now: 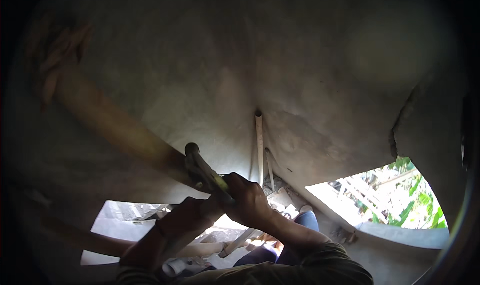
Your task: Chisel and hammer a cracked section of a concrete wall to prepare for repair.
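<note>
By the wall (310, 75), right hand (247, 200) squeezes a dark tool (202, 168).
Left hand (192, 210)'s grip, can't tell; slippy holding could drop it.

- Grey floor (325, 226), shadowed near the walls.
- Pale rubble (286, 197) heaped in the corner, beside two standing poles (259, 147).
- Small debris (347, 236) scattered farther right.
</note>
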`<state>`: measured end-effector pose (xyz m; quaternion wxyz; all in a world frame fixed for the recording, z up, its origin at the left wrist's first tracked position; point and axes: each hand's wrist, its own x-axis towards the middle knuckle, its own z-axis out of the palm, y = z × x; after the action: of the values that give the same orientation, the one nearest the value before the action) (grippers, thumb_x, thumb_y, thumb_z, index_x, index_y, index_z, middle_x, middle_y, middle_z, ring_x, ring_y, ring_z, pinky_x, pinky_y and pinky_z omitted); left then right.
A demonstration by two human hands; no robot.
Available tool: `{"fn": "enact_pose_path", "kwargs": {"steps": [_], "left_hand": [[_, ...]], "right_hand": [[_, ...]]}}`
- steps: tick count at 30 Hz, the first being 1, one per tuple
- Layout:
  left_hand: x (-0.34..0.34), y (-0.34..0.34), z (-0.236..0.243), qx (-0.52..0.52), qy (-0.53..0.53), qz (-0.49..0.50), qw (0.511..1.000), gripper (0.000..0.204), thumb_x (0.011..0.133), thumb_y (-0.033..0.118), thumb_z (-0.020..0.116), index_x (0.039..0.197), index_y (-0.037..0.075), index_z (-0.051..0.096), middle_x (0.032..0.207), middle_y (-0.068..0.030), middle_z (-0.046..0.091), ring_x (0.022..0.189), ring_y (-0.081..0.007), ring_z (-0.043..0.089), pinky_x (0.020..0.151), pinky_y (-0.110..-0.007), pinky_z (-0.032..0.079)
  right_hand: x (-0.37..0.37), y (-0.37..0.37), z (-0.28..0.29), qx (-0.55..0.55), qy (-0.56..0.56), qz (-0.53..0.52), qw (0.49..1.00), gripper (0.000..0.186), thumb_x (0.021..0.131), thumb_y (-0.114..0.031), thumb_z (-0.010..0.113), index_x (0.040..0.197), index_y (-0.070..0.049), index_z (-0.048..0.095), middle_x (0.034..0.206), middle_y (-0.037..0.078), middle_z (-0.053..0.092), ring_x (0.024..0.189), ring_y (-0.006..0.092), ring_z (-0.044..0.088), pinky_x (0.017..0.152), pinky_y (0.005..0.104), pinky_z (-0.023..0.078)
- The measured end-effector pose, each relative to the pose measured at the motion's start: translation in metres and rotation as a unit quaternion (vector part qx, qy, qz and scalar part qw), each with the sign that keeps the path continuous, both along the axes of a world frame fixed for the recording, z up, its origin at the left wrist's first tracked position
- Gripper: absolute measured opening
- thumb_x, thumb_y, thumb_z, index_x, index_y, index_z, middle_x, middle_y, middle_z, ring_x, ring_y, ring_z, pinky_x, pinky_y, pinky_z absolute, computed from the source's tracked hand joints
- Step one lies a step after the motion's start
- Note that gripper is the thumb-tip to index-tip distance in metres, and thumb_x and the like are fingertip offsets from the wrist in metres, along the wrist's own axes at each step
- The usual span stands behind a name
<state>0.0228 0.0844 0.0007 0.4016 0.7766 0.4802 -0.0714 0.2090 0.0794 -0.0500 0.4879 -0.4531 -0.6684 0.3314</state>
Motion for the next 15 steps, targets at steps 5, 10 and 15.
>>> {"fn": "enact_pose_path", "kwargs": {"steps": [5,10,15], "left_hand": [[-0.003,0.001,-0.011,-0.012,-0.032,0.026,0.999,0.032,0.067,0.022,0.07,0.089,0.001,0.061,0.08,-0.0119,0.064,0.074,-0.0252,0.063,0.069,-0.035,0.049],[-0.005,0.006,-0.005,0.0,-0.077,0.03,0.997,0.026,0.07,0.018,0.068,0.089,0.003,0.058,0.086,-0.0088,0.061,0.079,-0.0236,0.059,0.07,-0.037,0.047],[-0.022,-0.002,-0.038,0.229,-0.027,-0.202,0.952,0.015,0.07,0.01,0.065,0.079,0.006,0.055,0.069,-0.007,0.053,0.06,-0.0211,0.055,0.056,-0.037,0.044]], "right_hand": [[0.001,0.0,0.008,-0.023,0.007,0.011,1.0,0.029,0.074,-0.015,0.068,0.094,0.001,0.053,0.073,0.015,0.058,0.059,0.0358,0.061,0.051,0.0417,0.05],[0.001,0.002,0.011,-0.084,0.001,0.026,0.996,0.032,0.07,-0.014,0.069,0.095,-0.002,0.053,0.082,0.014,0.057,0.064,0.0327,0.062,0.052,0.0402,0.049],[-0.004,0.001,0.007,-0.101,0.0,0.025,0.995,0.036,0.067,-0.014,0.069,0.097,-0.003,0.053,0.087,0.012,0.057,0.064,0.0326,0.062,0.054,0.0415,0.05]]}}
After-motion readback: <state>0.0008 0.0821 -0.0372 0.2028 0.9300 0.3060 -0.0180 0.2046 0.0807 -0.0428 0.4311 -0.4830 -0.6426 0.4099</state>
